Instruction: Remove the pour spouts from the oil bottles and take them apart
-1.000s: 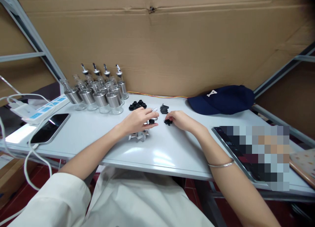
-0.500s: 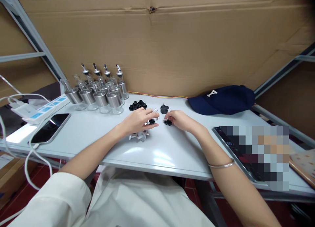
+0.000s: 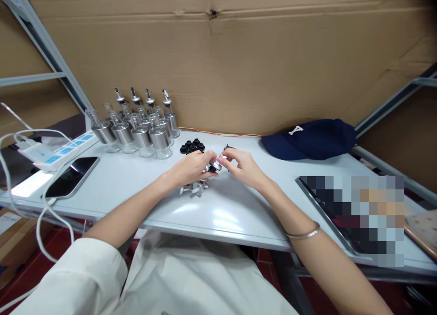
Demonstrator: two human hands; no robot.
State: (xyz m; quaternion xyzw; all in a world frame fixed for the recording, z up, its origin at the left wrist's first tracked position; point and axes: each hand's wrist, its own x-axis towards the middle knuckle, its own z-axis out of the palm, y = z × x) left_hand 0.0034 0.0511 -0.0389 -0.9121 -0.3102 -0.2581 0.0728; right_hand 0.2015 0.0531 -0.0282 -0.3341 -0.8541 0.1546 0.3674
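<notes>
My left hand (image 3: 191, 168) is closed around a bottle pourer (image 3: 216, 166) with a silver collar and a black lower part, tilted above the table. My right hand (image 3: 243, 168) meets it from the right, thumb and index finger pinched at the pourer's silver end. Whatever sits in that pinch is too small and hidden to name. Under my left wrist lie several silver pourer parts (image 3: 194, 188). Black ribbed stoppers (image 3: 192, 145) are grouped just beyond my left hand. Thin black pieces (image 3: 229, 146) show partly behind my right fingers.
Glass bottles with steel sleeves (image 3: 140, 136) stand at the back left, several topped with pourers. A phone (image 3: 71, 177) and a power strip (image 3: 64, 151) with white cables are on the left. To the right are a navy cap (image 3: 309, 139) and a tablet (image 3: 327, 215), partly pixelated.
My right hand has lifted from the small black pieces and moved left to the pourer. My left hand has closed more tightly around the pourer and tilted it.
</notes>
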